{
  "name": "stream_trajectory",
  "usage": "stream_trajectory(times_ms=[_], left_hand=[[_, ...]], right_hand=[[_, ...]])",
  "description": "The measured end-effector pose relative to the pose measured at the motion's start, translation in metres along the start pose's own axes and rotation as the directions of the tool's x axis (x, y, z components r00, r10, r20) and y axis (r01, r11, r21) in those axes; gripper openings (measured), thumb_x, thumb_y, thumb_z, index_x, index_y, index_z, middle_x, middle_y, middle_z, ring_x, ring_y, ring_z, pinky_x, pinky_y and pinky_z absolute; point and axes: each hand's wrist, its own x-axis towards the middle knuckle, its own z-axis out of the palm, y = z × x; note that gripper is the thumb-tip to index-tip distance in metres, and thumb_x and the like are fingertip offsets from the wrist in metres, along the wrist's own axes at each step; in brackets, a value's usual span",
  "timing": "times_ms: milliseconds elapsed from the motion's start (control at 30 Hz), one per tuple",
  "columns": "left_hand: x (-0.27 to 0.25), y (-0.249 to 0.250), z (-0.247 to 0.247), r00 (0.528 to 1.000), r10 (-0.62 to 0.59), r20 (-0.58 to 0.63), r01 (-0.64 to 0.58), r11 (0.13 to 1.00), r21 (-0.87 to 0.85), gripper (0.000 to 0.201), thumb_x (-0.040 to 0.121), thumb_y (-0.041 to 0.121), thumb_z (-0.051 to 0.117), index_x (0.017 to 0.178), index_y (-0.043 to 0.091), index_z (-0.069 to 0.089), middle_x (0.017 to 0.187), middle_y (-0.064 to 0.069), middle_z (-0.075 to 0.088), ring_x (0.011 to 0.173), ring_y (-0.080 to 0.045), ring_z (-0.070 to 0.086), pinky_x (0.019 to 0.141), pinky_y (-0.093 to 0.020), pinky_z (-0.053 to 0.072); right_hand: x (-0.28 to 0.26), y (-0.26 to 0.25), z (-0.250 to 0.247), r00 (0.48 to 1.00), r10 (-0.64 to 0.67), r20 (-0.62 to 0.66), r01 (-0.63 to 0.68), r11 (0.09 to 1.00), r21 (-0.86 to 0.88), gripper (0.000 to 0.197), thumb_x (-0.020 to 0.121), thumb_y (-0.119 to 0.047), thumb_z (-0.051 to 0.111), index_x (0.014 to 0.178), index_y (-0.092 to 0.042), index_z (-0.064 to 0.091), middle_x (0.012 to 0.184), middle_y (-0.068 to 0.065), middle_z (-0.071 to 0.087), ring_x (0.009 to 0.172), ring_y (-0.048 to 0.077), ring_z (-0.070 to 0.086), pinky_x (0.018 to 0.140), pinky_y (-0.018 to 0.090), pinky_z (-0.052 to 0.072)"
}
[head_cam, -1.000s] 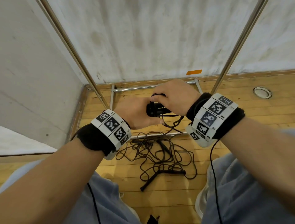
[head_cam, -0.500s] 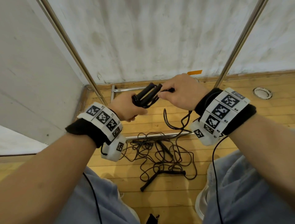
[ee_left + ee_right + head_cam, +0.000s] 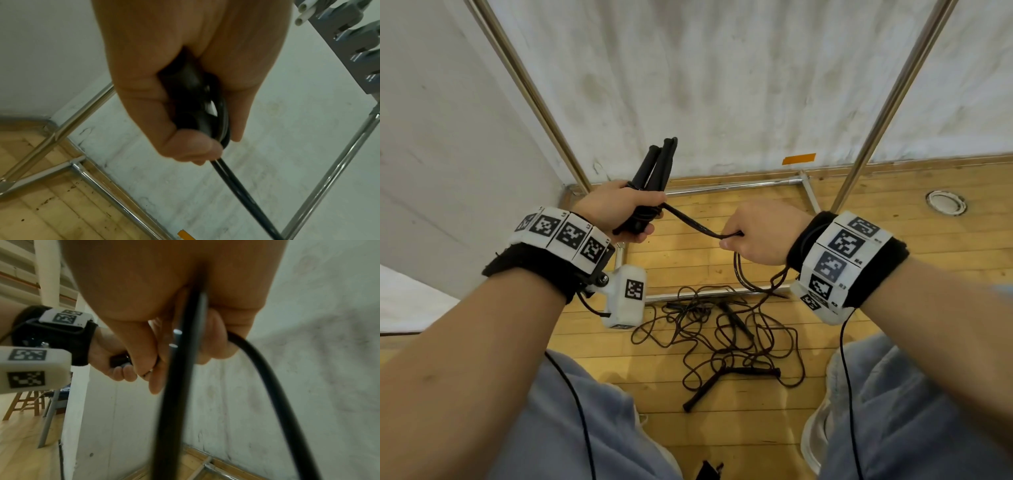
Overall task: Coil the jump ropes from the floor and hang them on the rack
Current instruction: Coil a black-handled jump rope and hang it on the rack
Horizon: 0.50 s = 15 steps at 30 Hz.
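Both busy: left hand (image 3: 619,214) fingers clenched round rope handles (image 3: 659,164); right hand (image 3: 763,233) fingers pinching cord (image 3: 688,224).

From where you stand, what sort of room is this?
Probably a corner of a gym or sports hall. The floor is wooden boards, jump ropes lie tangled on it, and a chrome rack stands against a scuffed white wall. The left hand holds rope handles.
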Motion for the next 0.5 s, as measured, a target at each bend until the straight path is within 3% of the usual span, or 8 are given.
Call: stream_trajectory(times_ms=[67, 167, 267, 433, 500], left_hand=[[-0.001, 0.000, -0.001, 1.000, 0.009, -0.015, -0.008, 0.999, 0.033, 0.019, 0.084, 0.020, 0.071, 0.095, 0.010, 0.060, 0.071, -0.005, 0.067, 0.051, -0.018, 0.058, 0.047, -0.028, 0.051], [0.001, -0.007, 0.002, 0.989, 0.111, -0.094, -0.067, 0.922, 0.381, 0.023, 0.081, 0.022, 0.075, 0.097, 0.018, 0.059, 0.074, -0.006, 0.069, 0.050, -0.017, 0.063, 0.047, -0.027, 0.053], [0.003, -0.015, 0.017, 0.980, 0.199, -0.010, -0.136, 0.706, 0.695, 0.029, 0.079, 0.022, 0.075, 0.100, 0.020, 0.054, 0.075, -0.004, 0.065, 0.051, -0.015, 0.062, 0.045, -0.025, 0.050], [-0.001, -0.025, 0.054, 0.963, 0.209, 0.169, -0.226, 0.285, 0.932, 0.035, 0.075, 0.032, 0.074, 0.102, 0.022, 0.056, 0.087, 0.003, 0.062, 0.074, -0.015, 0.058, 0.063, -0.028, 0.049], [-0.005, -0.028, 0.063, 0.930, 0.258, 0.261, -0.326, 0.252, 0.911, 0.043, 0.072, 0.045, 0.073, 0.107, 0.025, 0.058, 0.088, 0.006, 0.064, 0.079, -0.016, 0.060, 0.071, -0.032, 0.053]], right_hand=[[0.001, 0.000, -0.001, 1.000, 0.014, 0.018, -0.013, 1.000, -0.010, 0.030, 0.096, -0.037, 0.047, 0.078, -0.022, 0.065, 0.060, -0.004, 0.053, 0.055, 0.012, 0.048, 0.049, 0.023, 0.030], [0.001, -0.004, -0.003, 0.999, -0.042, -0.003, 0.042, 0.999, 0.010, 0.029, 0.096, -0.038, 0.046, 0.076, -0.025, 0.062, 0.059, -0.006, 0.052, 0.056, 0.011, 0.047, 0.049, 0.024, 0.029], [0.001, -0.008, -0.007, 0.989, -0.124, -0.081, 0.126, 0.992, 0.014, 0.028, 0.096, -0.038, 0.046, 0.074, -0.027, 0.058, 0.058, -0.010, 0.050, 0.053, 0.007, 0.046, 0.049, 0.024, 0.026], [0.005, -0.017, -0.005, 0.962, -0.198, -0.189, 0.198, 0.980, -0.022, 0.030, 0.098, -0.036, 0.042, 0.070, -0.029, 0.048, 0.059, -0.012, 0.045, 0.054, 0.005, 0.041, 0.049, 0.022, 0.022], [0.007, -0.013, -0.006, 0.956, -0.185, -0.226, 0.188, 0.982, -0.007, 0.029, 0.098, -0.034, 0.041, 0.073, -0.025, 0.055, 0.061, -0.012, 0.046, 0.057, 0.006, 0.043, 0.050, 0.023, 0.026]])
